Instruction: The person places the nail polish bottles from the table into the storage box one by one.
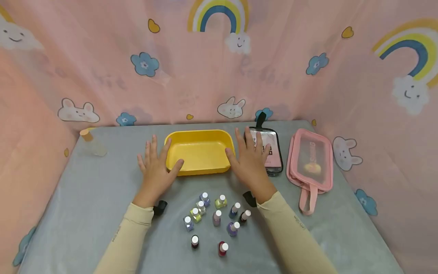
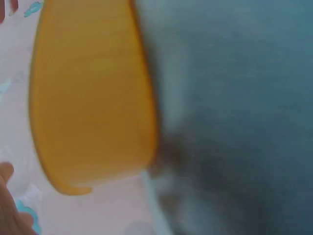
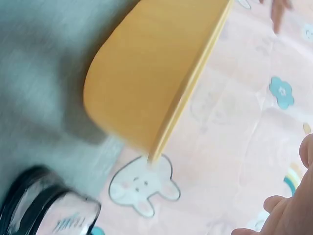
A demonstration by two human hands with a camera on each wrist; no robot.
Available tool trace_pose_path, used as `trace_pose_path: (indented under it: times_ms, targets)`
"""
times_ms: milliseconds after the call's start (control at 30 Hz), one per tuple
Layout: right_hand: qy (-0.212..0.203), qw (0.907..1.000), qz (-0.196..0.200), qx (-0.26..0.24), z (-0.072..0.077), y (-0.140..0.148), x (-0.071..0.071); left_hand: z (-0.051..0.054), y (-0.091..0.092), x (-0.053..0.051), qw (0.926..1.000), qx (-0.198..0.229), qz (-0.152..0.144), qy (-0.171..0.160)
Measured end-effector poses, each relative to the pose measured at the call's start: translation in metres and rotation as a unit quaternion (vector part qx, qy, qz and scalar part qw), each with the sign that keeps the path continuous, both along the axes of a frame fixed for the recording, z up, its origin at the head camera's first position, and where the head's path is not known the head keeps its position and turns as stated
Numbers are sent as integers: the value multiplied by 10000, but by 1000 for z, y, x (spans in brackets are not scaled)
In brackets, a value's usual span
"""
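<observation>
A yellow tray (image 1: 198, 172) with raised walls stands at the back middle of the grey-covered table. My left hand (image 1: 155, 169) is spread at its left end, and my right hand (image 1: 249, 161) is spread at its right end. Both hands have their fingers apart and hold nothing; whether they touch the rim I cannot tell. In the left wrist view the tray's outer wall (image 2: 93, 107) is blurred. The right wrist view shows the same tray (image 3: 142, 68) close by. Several small nail polish bottles (image 1: 216, 218) with white caps stand in a cluster nearer me.
Behind the right hand lies a clear pouch with black edging (image 1: 273, 152). A pink pouch (image 1: 309, 160) with a strap lies farther right. At the back left is a clear bottle with a wooden-looking cap (image 1: 94, 144). A pink patterned curtain (image 1: 191, 83) closes off the back.
</observation>
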State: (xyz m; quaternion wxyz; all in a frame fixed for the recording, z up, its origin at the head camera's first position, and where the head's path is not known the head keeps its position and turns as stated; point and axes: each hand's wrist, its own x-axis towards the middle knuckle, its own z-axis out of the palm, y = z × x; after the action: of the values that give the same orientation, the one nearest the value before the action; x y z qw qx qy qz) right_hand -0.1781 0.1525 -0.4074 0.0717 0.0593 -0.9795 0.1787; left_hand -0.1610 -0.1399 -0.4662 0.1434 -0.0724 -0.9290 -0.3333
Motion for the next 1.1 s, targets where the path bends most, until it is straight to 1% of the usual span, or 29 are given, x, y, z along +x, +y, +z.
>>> trace_pose_path:
  times_ms: [67,200,300,400,533,667,700,800,900,967,1100]
  targets:
    - [21,9999,-46,-88,2,7,1,-6,-4,-1,9997,112,-160,-114]
    - [105,9995,-65,-279,2,22,6,-15,-10,-1,9974,484,-434,-297]
    - [70,9993,-100,-361,-1,32,14,-19,-13,-2,9955,685,-547,-372]
    - [-49,9988,-135,-473,-6,39,26,-26,-16,-2,9940,759,-638,-457]
    - [-244,9967,-117,-765,-12,47,46,-35,-19,-3,9896,1017,-865,-536]
    - [-394,9916,-32,-1231,-19,51,68,-39,-20,-4,9834,1365,-1074,-520]
    - [-472,9894,-1,-1375,-20,51,74,-40,-20,-4,9824,1413,-1112,-510]
    - [-846,9787,71,-1869,-25,52,93,-40,-20,-5,9790,1575,-1189,-506]
    - [-1128,9703,19,-2139,-29,53,114,-41,-20,-5,9765,1681,-1237,-531]
    - [-1099,9688,-18,-2222,-35,53,128,-42,-20,-4,9753,1723,-1264,-552]
    - [-683,9674,10,-2440,-53,53,155,-43,-19,-3,9752,1699,-1296,-571]
